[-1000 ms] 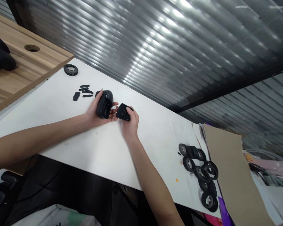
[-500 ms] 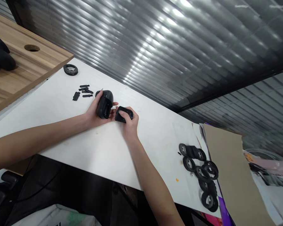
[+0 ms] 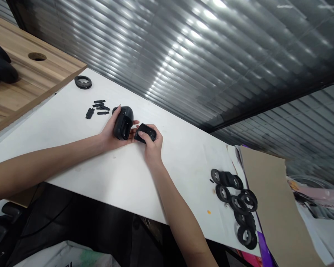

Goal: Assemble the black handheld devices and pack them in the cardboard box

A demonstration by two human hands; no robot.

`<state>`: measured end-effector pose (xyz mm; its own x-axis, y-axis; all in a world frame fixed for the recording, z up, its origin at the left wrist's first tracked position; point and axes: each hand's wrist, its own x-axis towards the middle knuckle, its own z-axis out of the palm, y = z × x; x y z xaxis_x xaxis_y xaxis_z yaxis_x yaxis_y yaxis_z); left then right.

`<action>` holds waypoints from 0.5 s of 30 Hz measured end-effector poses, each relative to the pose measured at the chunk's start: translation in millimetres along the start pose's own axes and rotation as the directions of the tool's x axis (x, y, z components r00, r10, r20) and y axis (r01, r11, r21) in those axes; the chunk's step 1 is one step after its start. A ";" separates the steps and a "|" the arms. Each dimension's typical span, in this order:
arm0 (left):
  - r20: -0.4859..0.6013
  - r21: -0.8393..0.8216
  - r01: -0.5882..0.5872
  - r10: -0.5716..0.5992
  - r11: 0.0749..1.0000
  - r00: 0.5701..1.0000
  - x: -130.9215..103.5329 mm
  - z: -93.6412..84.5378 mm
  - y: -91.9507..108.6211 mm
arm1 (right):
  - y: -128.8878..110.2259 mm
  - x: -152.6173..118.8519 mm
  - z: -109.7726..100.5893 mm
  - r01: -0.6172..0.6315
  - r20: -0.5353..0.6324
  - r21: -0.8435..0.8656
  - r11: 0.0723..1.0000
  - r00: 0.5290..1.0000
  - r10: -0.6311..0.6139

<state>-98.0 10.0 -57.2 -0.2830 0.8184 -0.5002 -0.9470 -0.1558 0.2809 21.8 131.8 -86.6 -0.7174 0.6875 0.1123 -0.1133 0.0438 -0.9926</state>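
Note:
My left hand [image 3: 110,130] is wrapped round a rounded black casing [image 3: 123,123] with a hollow on its lower right side. In my right hand [image 3: 154,145] is a smaller, flat black cover [image 3: 145,134], its inner face under my thumb. The cover is held just right of the casing, close to the left fingertips. Both parts are above the white table [image 3: 122,174]. Several thin black strips [image 3: 102,106] and a small black piece [image 3: 89,113] lie left of my left hand.
A black ring [image 3: 83,82] lies at the table's far left corner, by a wooden board [image 3: 52,65]. Several black rings [image 3: 240,205] are heaped at the right, beside a brown cardboard sheet [image 3: 278,207]. A corrugated metal wall [image 3: 167,55] stands behind.
My right hand has shifted slightly left and up with the black cover, which is tilted a little more. My left hand and the casing have hardly moved.

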 end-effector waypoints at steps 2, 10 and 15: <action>-0.011 0.014 -0.002 0.002 1.000 1.000 -1.0 0.7 0.2 | -0.6 -0.2 0.0 0.005 0.011 -0.009 1.000 1.000 -0.005; -0.014 0.014 0.001 -0.001 1.000 1.000 -2.0 1.9 0.6 | -3.4 -0.7 1.1 -0.004 0.008 -0.009 1.000 1.000 0.004; -0.015 0.028 -0.007 0.007 1.000 1.000 -1.8 2.6 0.6 | -2.2 -1.0 0.5 0.007 0.046 -0.019 1.000 0.999 -0.006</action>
<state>-97.7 9.8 -54.1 -0.2923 0.8086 -0.5107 -0.9404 -0.1459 0.3073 22.4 130.6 -84.5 -0.7478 0.6529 0.1205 -0.1055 0.0623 -0.9925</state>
